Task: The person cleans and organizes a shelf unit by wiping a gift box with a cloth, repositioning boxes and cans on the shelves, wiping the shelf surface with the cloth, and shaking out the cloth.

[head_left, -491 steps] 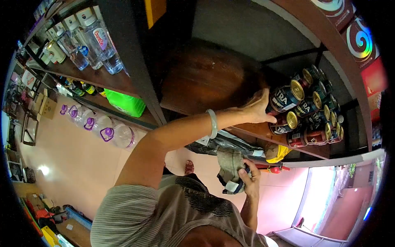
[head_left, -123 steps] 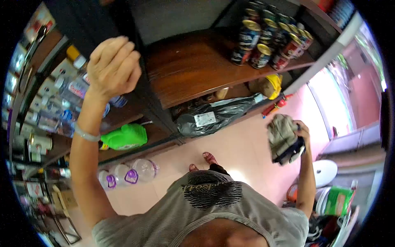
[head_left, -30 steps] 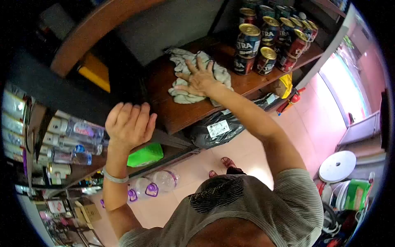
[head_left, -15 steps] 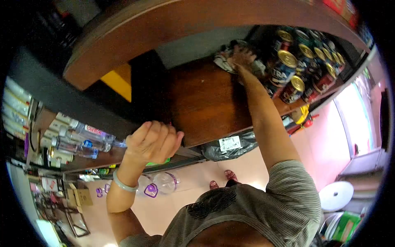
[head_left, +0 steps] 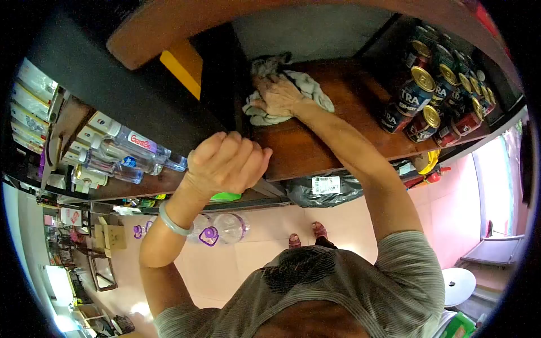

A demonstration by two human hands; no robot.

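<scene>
My right hand (head_left: 277, 97) presses a grey-white cloth (head_left: 311, 90) down on the brown wooden shelf board (head_left: 332, 143), close to the dark upright panel (head_left: 152, 107). Part of the cloth bunches up beyond its fingers against the back. My left hand (head_left: 230, 163) is closed in a fist at the front edge of that panel, with a pale bangle (head_left: 173, 218) on the wrist. What its curled fingers hold, if anything, is hidden. Several drink cans (head_left: 416, 90) stand stacked on the right part of the board, apart from the cloth.
Plastic bottles (head_left: 141, 143) lie on the left shelf. A curved wooden beam (head_left: 169, 28) crosses above. Below the board hangs a black plastic bag (head_left: 301, 191) with a white label. Large clear jugs with purple handles (head_left: 228, 228) are on the floor.
My right hand has slid the cloth leftward along the board, from beside the cans to the upright panel. My left hand stays closed at the panel's front edge. The view has shifted slightly.
</scene>
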